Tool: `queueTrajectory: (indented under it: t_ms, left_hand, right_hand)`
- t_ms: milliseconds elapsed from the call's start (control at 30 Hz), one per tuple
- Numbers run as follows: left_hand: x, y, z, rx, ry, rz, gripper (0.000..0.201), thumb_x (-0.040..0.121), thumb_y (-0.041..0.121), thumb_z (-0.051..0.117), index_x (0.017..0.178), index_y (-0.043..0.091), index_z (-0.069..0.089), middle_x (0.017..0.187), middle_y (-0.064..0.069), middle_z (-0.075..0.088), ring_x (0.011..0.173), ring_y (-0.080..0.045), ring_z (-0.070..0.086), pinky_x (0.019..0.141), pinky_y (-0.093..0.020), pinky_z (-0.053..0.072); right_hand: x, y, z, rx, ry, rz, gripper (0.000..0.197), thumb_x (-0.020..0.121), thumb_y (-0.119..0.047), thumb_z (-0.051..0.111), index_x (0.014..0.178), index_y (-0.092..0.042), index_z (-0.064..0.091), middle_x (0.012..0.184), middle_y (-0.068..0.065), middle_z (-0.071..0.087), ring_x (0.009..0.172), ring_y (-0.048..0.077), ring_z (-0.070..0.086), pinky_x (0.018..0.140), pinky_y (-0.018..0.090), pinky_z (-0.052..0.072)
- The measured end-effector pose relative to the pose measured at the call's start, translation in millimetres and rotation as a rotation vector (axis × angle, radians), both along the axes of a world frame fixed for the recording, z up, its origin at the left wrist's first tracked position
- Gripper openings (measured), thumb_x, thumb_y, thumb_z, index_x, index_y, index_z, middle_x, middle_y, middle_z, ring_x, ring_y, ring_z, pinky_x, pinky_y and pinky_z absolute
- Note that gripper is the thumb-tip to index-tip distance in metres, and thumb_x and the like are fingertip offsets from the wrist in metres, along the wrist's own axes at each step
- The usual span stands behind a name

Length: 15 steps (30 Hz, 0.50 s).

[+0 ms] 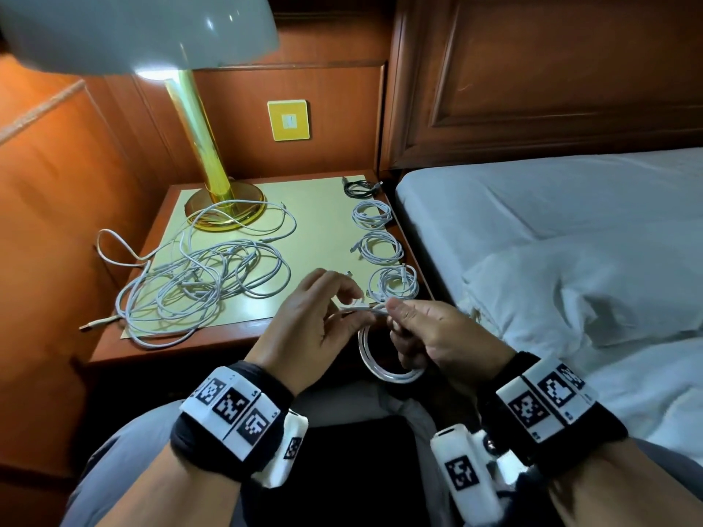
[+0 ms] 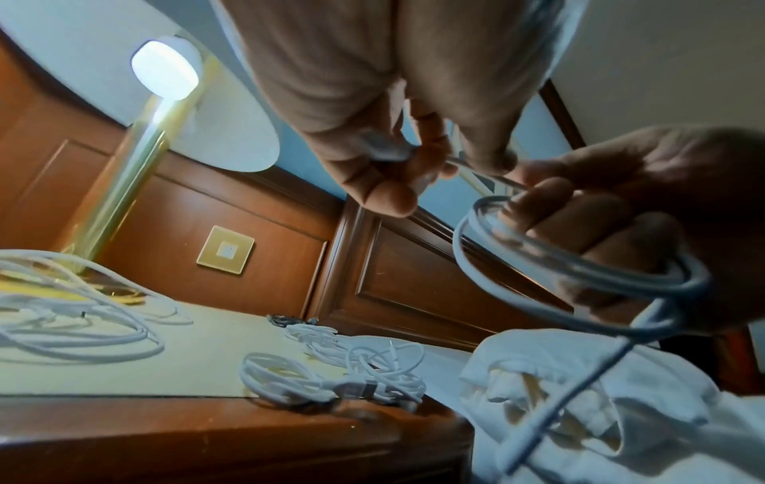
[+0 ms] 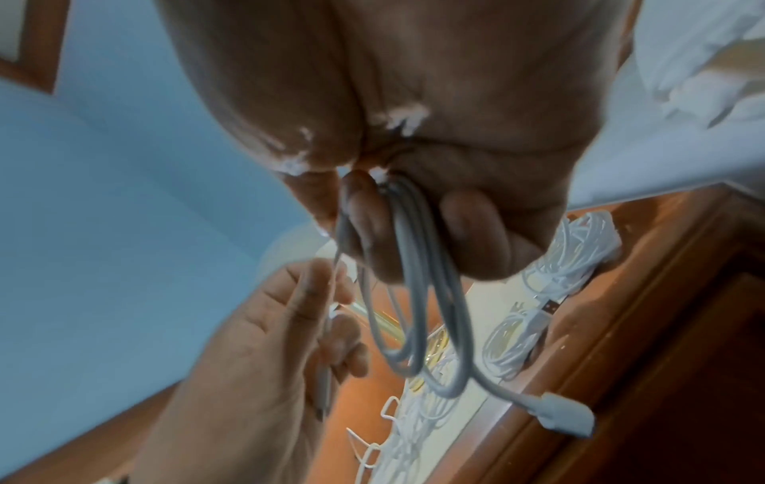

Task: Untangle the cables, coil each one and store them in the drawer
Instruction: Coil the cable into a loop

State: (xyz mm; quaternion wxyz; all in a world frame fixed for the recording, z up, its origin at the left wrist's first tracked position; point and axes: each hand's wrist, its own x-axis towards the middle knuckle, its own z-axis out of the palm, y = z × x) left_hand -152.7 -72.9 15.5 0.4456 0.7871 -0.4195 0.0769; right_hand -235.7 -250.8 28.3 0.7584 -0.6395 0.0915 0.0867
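Both hands are working one light, floppy white cable [image 1: 384, 368] above the table [image 1: 323, 222]: right hand [image 1: 437, 336] clasping the coil, left hand [image 1: 315, 317] pinching its loose end, best held near the plug.

**A bedroom, at the bedside**

We are in a bedroom, perhaps a hotel room. We see a bed [image 1: 551, 207] with white sheets and a rumpled pillow [image 1: 593, 283] on our right, set against a panelled wooden headboard [image 1: 551, 78]. Just beside it stands a wooden nightstand [image 1: 182, 348] carrying a brass lamp [image 1: 198, 138] with a white shade, lit. The wall behind is panelled in the same reddish wood and holds a gold switch plate [image 1: 288, 120].
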Motion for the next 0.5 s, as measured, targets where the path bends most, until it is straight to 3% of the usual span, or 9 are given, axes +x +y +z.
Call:
queueTrajectory:
  t_ms: [67, 133, 200, 300, 433, 500]
  left_hand:
    - [-2.5, -0.7, -2.4, -0.018, 0.137, -0.010, 0.039, 0.087, 0.050, 0.066, 0.113, 0.021, 0.063, 0.102, 0.008, 0.061, 0.061, -0.011, 0.058, 0.062, -0.012, 0.042]
    - [-4.6, -2.1, -7.0, 0.050, 0.242, -0.019, 0.046, 0.085, 0.058, 0.067, 0.120, 0.030, 0.062, 0.104, 0.011, 0.067, 0.070, -0.006, 0.062, 0.070, -0.019, 0.050]
    - [-6.3, -4.1, -11.4, 0.162, 0.262, -0.018, 0.037, 0.087, 0.053, 0.064, 0.117, 0.032, 0.063, 0.100, 0.012, 0.071, 0.087, -0.008, 0.067, 0.082, -0.034, 0.055]
    - [-7.9, -6.2, -12.1, 0.117, 0.286, -0.066, 0.023, 0.096, 0.036, 0.050, 0.107, 0.021, 0.063, 0.088, 0.004, 0.068, 0.084, -0.021, 0.064, 0.077, -0.045, 0.052]
    - [-9.0, -7.7, -7.0, 0.090, 0.287, -0.046, 0.028, 0.098, 0.036, 0.043, 0.098, 0.015, 0.061, 0.078, -0.001, 0.063, 0.073, -0.025, 0.058, 0.071, -0.048, 0.050]
    - [-9.3, -7.5, -3.5, 0.079, 0.288, -0.060, 0.026, 0.101, 0.035, 0.047, 0.099, 0.016, 0.064, 0.078, 0.005, 0.064, 0.072, -0.017, 0.059, 0.070, -0.040, 0.051]
  right_hand:
    - [-2.8, -1.7, 5.0, 0.064, -0.008, -0.009, 0.035, 0.088, -0.040, 0.052, 0.070, -0.014, 0.039, 0.053, -0.003, 0.033, 0.045, 0.009, 0.024, 0.044, 0.018, 0.020]
    - [-4.0, -1.3, 7.8, 0.136, -0.019, -0.036, 0.033, 0.088, -0.039, 0.053, 0.067, -0.015, 0.044, 0.053, -0.004, 0.033, 0.046, 0.009, 0.024, 0.046, 0.020, 0.017]
    - [-3.3, -0.3, 8.8, 0.160, -0.007, -0.062, 0.029, 0.088, -0.039, 0.055, 0.069, -0.017, 0.049, 0.054, -0.005, 0.034, 0.047, 0.009, 0.026, 0.052, 0.027, 0.014]
    - [-0.1, -0.2, 5.4, 0.089, 0.033, -0.116, 0.030, 0.096, -0.040, 0.052, 0.076, -0.018, 0.045, 0.055, -0.007, 0.035, 0.048, 0.009, 0.032, 0.055, 0.031, 0.010]
    - [3.6, 0.9, 1.2, 0.072, 0.067, -0.199, 0.026, 0.102, -0.033, 0.050, 0.080, -0.017, 0.052, 0.056, -0.006, 0.035, 0.045, 0.008, 0.036, 0.048, 0.024, 0.017]
    - [4.6, -0.2, 1.6, 0.058, 0.068, -0.224, 0.026, 0.103, -0.029, 0.049, 0.080, -0.017, 0.052, 0.058, -0.006, 0.036, 0.042, 0.007, 0.030, 0.044, 0.023, 0.015]
